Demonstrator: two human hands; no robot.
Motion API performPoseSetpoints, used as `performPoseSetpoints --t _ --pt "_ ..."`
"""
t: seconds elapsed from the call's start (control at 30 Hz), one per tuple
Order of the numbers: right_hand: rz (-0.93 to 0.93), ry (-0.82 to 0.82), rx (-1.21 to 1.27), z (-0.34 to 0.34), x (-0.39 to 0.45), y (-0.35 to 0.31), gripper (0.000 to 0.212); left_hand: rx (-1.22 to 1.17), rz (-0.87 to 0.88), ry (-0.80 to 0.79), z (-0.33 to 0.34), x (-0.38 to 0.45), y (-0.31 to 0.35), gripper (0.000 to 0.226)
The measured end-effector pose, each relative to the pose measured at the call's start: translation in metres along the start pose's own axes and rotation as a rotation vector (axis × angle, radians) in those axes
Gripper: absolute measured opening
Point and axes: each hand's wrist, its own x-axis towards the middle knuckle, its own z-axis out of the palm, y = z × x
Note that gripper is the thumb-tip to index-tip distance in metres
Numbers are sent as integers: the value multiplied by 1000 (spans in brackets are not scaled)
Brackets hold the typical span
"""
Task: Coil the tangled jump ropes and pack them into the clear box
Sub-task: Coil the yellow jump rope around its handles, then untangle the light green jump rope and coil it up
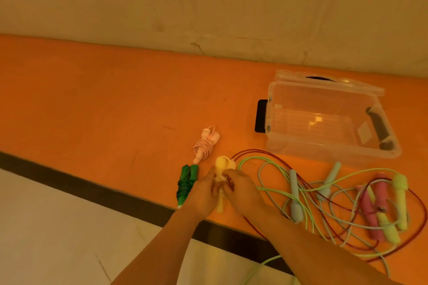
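A: What are the hands covering?

B: The left hand (203,188) and right hand (240,186) are hiding the middle of the pale yellow rope (221,165); its cord is blurring into the fingers.

A: And the edges?

B: A green cord (266,264) is running off the bottom edge. Both forearms are getting cut off there too.

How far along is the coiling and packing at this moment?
Done: a green rope and a pink rope lie coiled on the orange surface. In hand: the left hand and right hand hold a yellow rope bundle between them. Left: the tangled ropes on the right remain loose, and the clear box looks empty, so nothing is packed.
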Motion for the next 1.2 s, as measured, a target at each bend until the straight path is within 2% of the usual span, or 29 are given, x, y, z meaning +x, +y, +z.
performPoseSetpoints --t 0.13,0.27,0.37,0.63,1.2 --pt "11 -33 -16 27 14 4 19 111 -31 -35 4 8 -27 55" --pt "26 -68 -51 47 22 15 20 364 -77 -177 8 12 -38 72" --pt "32 -24 3 54 31 20 23 495 -123 -144 15 16 -41 81" --pt "64 -118 60 53 33 34 38 502 -120 40 16 1 -54 71" --pt "-80 -208 -3 42 13 37 38 654 -68 -32 4 -11 -47 82"
